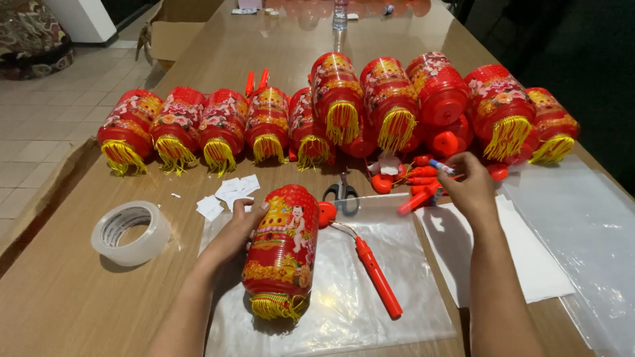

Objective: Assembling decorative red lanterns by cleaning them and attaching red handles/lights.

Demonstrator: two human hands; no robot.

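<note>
Clear plastic bag [397,317] flat under lantern, white paper slips [228,195] – table centre

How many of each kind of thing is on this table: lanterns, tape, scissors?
Red lanterns: 11, one of them under the left hand
Tape rolls: 1
Scissors: 1
Total: 13

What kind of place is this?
Probably a craft packing table: a row of red and gold paper lanterns with yellow tassels, a clear tape roll, black-handled scissors and clear plastic bags.
</note>
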